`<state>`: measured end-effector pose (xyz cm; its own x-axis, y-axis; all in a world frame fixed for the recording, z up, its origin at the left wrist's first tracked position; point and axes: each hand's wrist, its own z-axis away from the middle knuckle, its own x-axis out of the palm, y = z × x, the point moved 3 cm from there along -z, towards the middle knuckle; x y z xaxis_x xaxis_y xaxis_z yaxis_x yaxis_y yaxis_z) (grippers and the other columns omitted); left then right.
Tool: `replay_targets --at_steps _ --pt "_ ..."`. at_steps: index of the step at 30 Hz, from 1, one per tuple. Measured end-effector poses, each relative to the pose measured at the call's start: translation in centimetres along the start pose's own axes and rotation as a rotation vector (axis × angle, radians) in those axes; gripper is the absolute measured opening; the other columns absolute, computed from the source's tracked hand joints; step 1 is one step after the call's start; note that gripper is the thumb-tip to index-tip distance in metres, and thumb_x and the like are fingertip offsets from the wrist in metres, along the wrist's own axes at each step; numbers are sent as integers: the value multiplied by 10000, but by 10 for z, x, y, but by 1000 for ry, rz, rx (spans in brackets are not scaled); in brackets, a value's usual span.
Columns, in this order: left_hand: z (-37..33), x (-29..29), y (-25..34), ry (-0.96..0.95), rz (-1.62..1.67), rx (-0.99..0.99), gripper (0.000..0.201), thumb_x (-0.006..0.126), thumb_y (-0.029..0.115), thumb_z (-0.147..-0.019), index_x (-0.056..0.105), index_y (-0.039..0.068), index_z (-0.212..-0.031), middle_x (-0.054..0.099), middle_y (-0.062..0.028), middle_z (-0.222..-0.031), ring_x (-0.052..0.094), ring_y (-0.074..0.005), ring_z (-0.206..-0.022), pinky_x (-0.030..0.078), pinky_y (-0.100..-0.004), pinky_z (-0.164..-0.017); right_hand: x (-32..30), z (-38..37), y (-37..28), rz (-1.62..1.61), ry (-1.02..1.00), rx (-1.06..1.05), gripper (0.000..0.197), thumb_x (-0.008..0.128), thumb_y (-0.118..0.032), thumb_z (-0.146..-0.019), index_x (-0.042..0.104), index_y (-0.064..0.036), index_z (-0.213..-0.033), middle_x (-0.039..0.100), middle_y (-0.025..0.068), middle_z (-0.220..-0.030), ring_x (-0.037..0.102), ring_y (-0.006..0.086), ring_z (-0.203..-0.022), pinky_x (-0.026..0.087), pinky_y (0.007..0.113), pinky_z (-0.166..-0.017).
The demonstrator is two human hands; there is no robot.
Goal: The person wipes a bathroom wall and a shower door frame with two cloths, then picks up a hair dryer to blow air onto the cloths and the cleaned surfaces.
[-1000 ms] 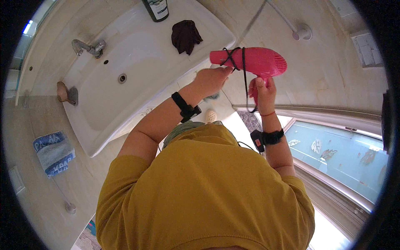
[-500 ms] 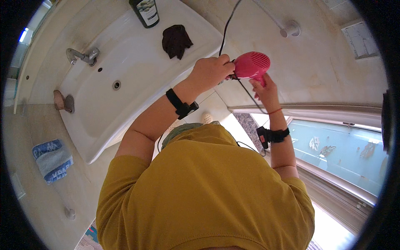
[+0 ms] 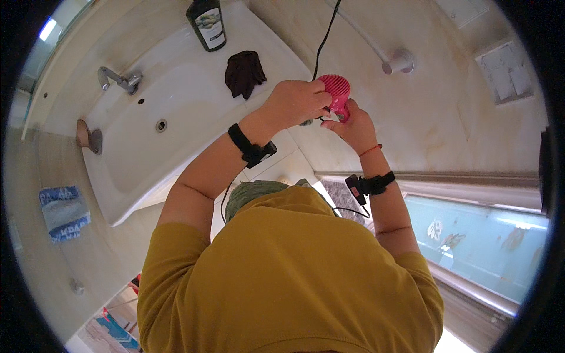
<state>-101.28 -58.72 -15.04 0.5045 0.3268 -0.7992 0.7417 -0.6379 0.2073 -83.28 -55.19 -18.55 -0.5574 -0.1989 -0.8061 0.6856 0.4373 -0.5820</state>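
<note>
A pink hair dryer (image 3: 338, 87) with a ribbed round back is held out in front of me. My left hand (image 3: 296, 105) is closed around its left side, and the fingers hide much of the body. On the handle side, my right hand (image 3: 355, 128) grips the dryer's lower end between thumb and fingers. A black cord (image 3: 322, 44) runs from the top of the view down behind the dryer; part of it shows between my hands.
At the left is a white washbasin (image 3: 194, 112) with a metal tap (image 3: 120, 79). On its rim stand a dark bottle (image 3: 207, 26) and a crumpled dark cloth (image 3: 245, 75). A blue-and-white towel (image 3: 65, 213) hangs left; a wall bar (image 3: 399, 62) and glass panel (image 3: 471, 229) are right.
The hair dryer has shifted left and turned, its ribbed back now nearer my left hand. My right hand has moved left and closer to my left hand.
</note>
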Motion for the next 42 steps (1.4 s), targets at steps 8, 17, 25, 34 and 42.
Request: replay_targets --at_steps 8,17,25,34,42 --pt "-13 -17 19 30 -171 -34 229 660 335 -720 574 143 -811 544 -27 -784 603 -205 -673 488 -318 -521 -8 -17 -9 233 -10 -79 531 667 -559 -709 556 -60 -851 625 164 -694 620 345 -672 488 434 -576" --pt "-4 -55 -44 16 49 -92 263 670 372 -735 603 122 -780 591 -25 -801 602 -238 -717 484 -340 -604 9 -38 -32 55 -105 -101 466 716 -429 -745 534 -40 -927 581 110 -669 573 277 -560 462 351 -526" --pt "40 -82 -106 178 171 -563 269 692 307 -768 582 62 -793 588 -70 -777 570 -235 -713 449 -330 -641 10 -44 -21 -1024 -189 245 336 586 -268 -890 504 -53 -1135 551 11 -845 543 93 -687 447 198 -554" --pt "45 -84 -112 143 175 -573 264 719 281 -750 574 66 -799 573 -59 -756 552 -231 -718 442 -317 -656 12 -45 -24 -1309 -73 400 438 485 -459 -913 501 -94 -1155 558 16 -788 560 109 -641 531 274 -571" --pt "24 -87 -115 224 154 -480 263 724 287 -741 585 71 -799 582 -69 -772 572 -242 -730 457 -321 -665 2 -52 -29 -1146 -92 363 442 483 -463 -911 491 -99 -1161 540 9 -749 538 103 -581 506 264 -507"
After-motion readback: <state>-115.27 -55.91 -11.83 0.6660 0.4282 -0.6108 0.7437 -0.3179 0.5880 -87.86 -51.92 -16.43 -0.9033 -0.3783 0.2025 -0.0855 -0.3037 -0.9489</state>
